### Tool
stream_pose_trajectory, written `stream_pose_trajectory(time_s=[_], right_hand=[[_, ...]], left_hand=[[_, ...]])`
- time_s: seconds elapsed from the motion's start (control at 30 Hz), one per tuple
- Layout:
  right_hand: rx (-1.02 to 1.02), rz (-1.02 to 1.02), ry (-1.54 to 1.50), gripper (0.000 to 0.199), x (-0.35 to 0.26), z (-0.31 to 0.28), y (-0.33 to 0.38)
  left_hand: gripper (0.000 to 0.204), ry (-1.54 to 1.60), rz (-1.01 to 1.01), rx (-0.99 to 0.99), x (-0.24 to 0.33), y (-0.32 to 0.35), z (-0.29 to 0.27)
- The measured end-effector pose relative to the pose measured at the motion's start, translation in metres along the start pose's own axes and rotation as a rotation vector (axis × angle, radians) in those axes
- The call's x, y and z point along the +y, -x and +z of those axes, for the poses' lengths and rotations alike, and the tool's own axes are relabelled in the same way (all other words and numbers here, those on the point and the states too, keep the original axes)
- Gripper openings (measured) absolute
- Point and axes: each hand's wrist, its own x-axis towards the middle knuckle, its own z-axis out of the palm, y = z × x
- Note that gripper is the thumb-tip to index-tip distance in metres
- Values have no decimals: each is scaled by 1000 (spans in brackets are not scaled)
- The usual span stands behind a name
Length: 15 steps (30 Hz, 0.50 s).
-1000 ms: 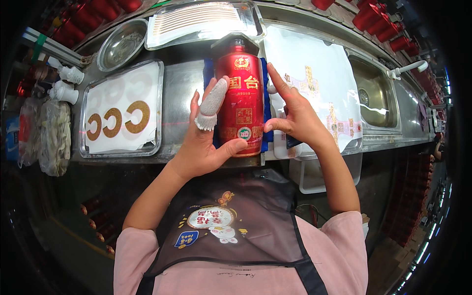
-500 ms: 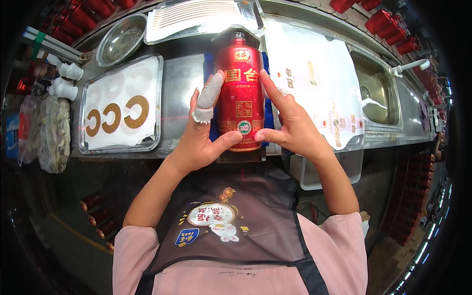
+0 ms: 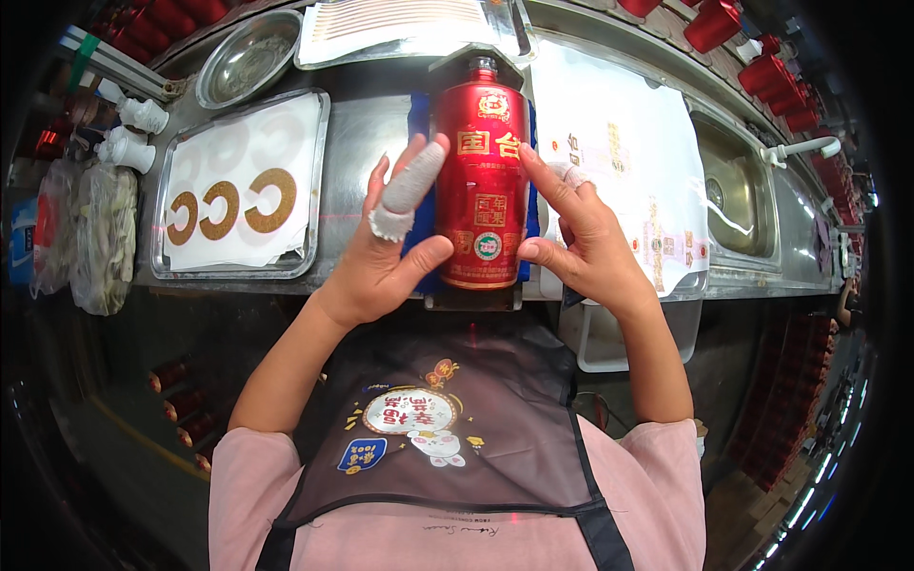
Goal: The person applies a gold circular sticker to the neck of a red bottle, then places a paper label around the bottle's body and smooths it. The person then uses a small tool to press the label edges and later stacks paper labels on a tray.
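Observation:
A red bottle [image 3: 484, 181] with gold lettering and a round green-and-white emblem lies on its back in a blue-sided holder [image 3: 419, 128] at the middle of the bench. Along its left side is my left hand [image 3: 381, 247], fingers spread, a grey cot with a frilled edge over one finger. The thumb tip of that hand is at the bottle's lower left edge. My right hand [image 3: 595, 243] is on the other side, fingers apart. Its index fingertip and thumb are at the bottle's right edge; whether they touch is hard to tell.
A metal tray [image 3: 314, 190] at left holds a white sheet with gold C-shaped pieces. Behind it sit a steel bowl [image 3: 246, 59] and a tray of striped sheets [image 3: 409, 33]. Printed transfer sheets [image 3: 619, 105] lie at right, beside a sink [image 3: 728, 190] with a white tap [image 3: 800, 150].
Both hands have loosened: the thumbs, which lay over the bottle's front, have drawn outward to its edges. The bottle stays in the holder, and the whole view has shifted slightly.

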Motion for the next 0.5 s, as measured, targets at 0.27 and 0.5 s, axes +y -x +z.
stream_pose_trajectory(time_s=[0.27,0.5], right_hand=[[39,33,-96,107,21,5,-5],[-61,86,-120,107,24,5,-12]], left_hand=[[70,-197,84,-28,-3,-2,8],[72,-263,63,-15,0,-2,9]])
